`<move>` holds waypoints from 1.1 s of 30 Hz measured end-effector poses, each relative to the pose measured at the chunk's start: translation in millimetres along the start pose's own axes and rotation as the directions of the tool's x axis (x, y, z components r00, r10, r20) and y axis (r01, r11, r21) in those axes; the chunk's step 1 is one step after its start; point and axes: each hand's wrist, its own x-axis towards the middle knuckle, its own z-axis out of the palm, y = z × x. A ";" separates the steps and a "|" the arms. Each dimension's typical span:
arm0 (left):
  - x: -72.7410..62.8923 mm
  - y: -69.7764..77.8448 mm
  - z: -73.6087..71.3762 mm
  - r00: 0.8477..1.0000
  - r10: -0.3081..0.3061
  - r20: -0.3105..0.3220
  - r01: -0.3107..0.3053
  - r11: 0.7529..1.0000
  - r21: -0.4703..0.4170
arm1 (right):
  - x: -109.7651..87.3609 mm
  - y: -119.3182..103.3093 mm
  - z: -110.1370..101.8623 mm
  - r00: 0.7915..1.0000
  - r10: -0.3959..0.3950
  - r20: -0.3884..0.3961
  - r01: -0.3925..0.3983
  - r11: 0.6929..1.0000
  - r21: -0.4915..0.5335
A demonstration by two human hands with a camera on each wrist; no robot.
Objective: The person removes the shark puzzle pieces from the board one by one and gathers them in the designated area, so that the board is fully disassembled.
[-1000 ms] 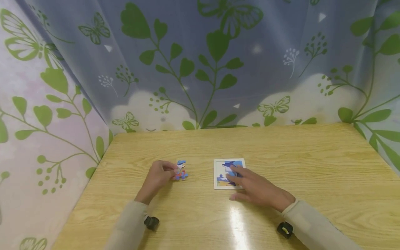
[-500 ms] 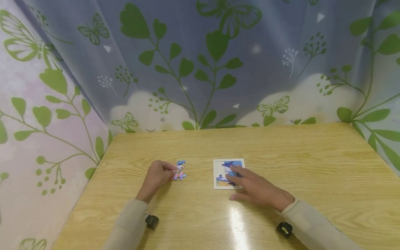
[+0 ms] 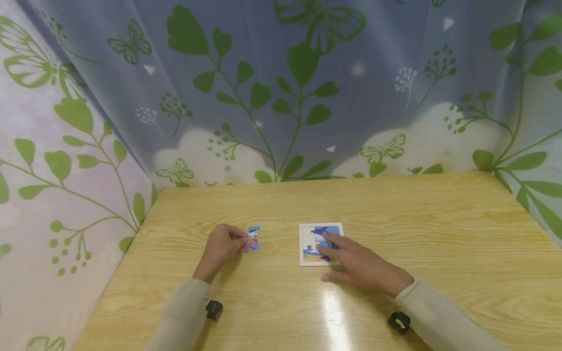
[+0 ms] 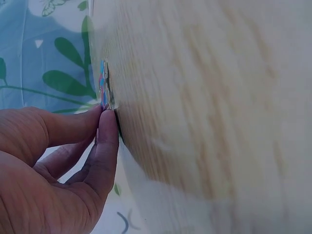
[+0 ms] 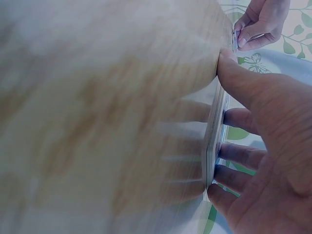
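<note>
My left hand [image 3: 223, 247] pinches a small red-and-blue jigsaw piece [image 3: 252, 245] between thumb and fingertips, low over the left-middle of the table. Right behind it shows another jigsaw piece [image 3: 254, 231] with a blue-and-white picture. The left wrist view has the pinched pieces [image 4: 104, 80] nearly edge-on, just past the fingertips. A square puzzle board [image 3: 301, 246] with a white frame lies flat to the right, showing a blue sea picture and a bare pale patch at its upper left. Spread, fairly straight fingers of my right hand [image 3: 364, 262] rest on it, covering its right side.
A wood-grain table [image 3: 417, 209] extends around the board, with a bright glare streak in front of it. Patterned curtains [image 3: 246, 122] hang at the back and left edges. A small black device [image 3: 214, 310] is strapped at each wrist.
The red-and-blue piece in my left hand has shifted slightly left and changed its tilt. My right hand stays put on the puzzle board.
</note>
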 end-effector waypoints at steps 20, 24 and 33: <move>-6.3 20.9 14.3 0.992 0.114 0.055 -0.114 0.993 0.005 | 0.7 0.7 1.1 0.999 0.023 0.022 -0.023 1.000 0.008; -9.5 31.7 26.4 0.980 0.176 0.091 -0.181 0.982 0.051 | 1.0 -0.4 0.2 0.999 0.026 0.026 -0.026 1.000 0.008; -16.8 53.0 55.5 0.941 0.278 0.194 -0.303 0.947 0.110 | 1.4 0.1 0.7 0.999 0.039 0.029 -0.039 0.999 0.010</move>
